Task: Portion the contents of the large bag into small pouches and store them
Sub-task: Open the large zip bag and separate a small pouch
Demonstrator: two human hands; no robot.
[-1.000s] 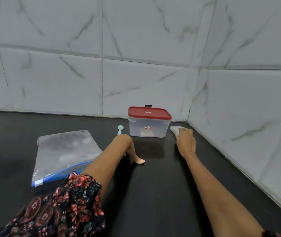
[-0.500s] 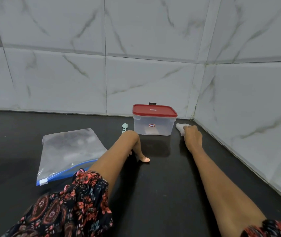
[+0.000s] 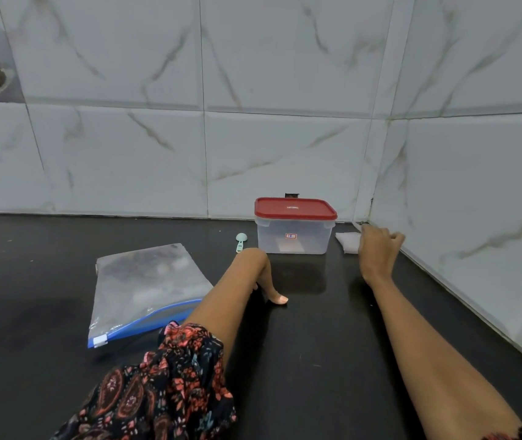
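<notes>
Spreading across the whole lower view, the black countertop (image 3: 317, 360) meets white marble-look wall tiles (image 3: 285, 154) at twelve o'clock and again along the three o'clock side, forming a corner near one o'clock. The large clear bag (image 3: 145, 281) with a blue zip strip lies flat at about nine o'clock from the middle of the counter, its zip end toward the person. A patterned sleeve (image 3: 164, 385) covers the left arm at seven o'clock. The clear storage box (image 3: 294, 236) with a red lid (image 3: 295, 208) snapped on stands at twelve o'clock, close to the back wall; whether pouches lie inside cannot be told through its cloudy wall.

The left hand (image 3: 263, 281) rests on the counter at the centre, wrist bent high, with a thumb tip touching the surface; its other fingers are hidden under the wrist, so how they lie cannot be told. The right hand (image 3: 377, 252) sits at one o'clock, just right of the box, fingers loosely curled over the near edge of a small white pouch (image 3: 348, 242); whether they actually pinch it is unclear. A pale green scoop (image 3: 240, 241) lies just left of the box.
</notes>
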